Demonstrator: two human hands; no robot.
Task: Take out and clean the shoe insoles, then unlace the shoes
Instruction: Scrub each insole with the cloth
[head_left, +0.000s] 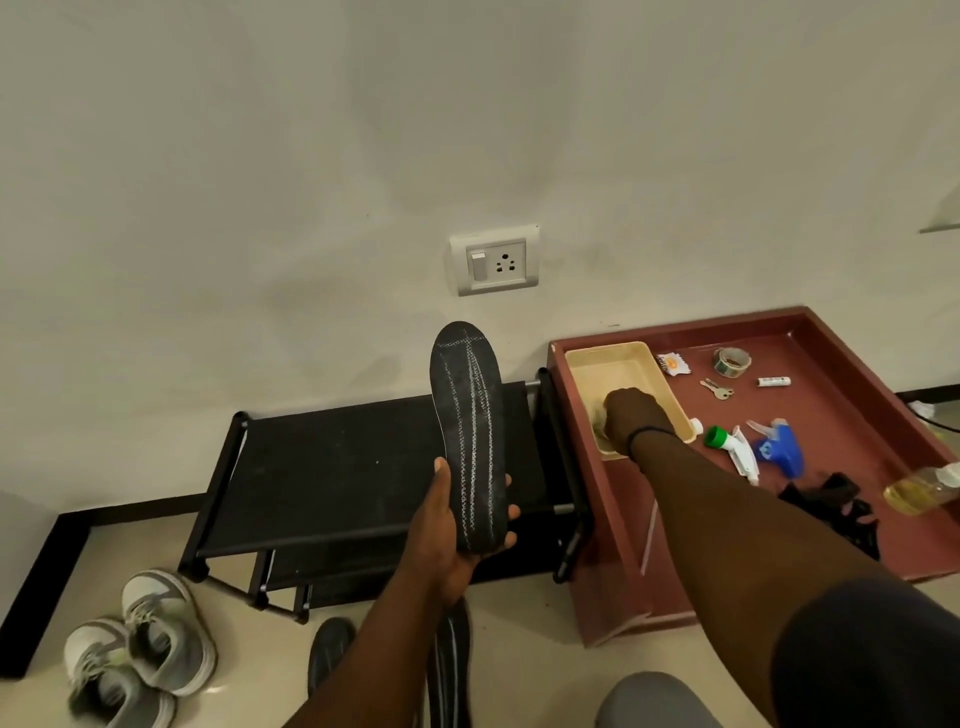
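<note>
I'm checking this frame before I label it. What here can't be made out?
All in the head view:
- What the right hand grips in the cream tub: a pale cloth-like thing, mostly hidden by the hand itself.
- Second dark insole: hidden by the left hand and forearm, cut off by the bottom edge.
- Dark shoe: partly behind the forearm.
- Print on the small white tube: too small.

Right hand (636, 418) hides cloth (600, 423); grip unclear.

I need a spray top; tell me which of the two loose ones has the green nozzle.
The white spray head, lying left of the blue spray head.
</note>
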